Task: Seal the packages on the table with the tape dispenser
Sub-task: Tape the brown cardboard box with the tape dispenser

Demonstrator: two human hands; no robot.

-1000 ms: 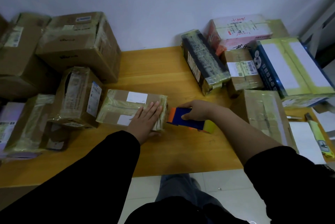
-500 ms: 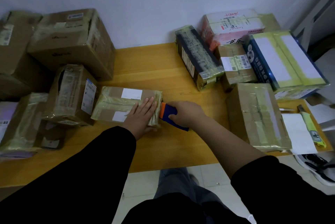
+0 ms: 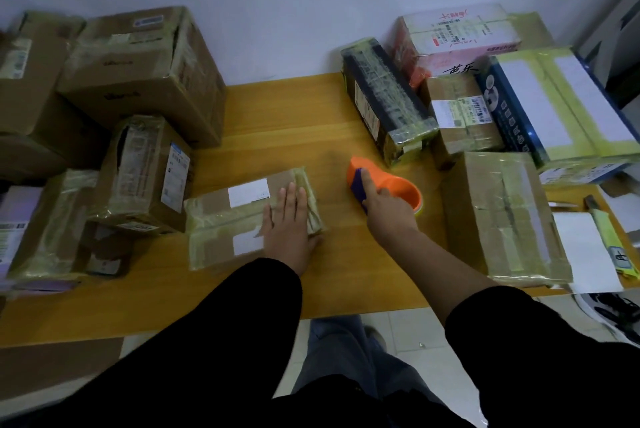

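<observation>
Head view: the left hand (image 3: 289,219) lies flat, fingers straight, on the right end of a taped flat package (image 3: 242,216) on the wooden counter (image 3: 284,116). The right hand (image 3: 384,209) grips the orange-and-blue tape dispenser (image 3: 384,181), just right of the package and not touching it.

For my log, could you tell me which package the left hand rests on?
The flat taped package with two white labels; the left hand touches no other.

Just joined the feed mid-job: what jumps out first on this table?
The orange-and-blue tape dispenser gripped by the right hand at mid-table, just right of the flat taped package that the left hand presses down. Taped boxes crowd both ends of the wooden table.
</observation>
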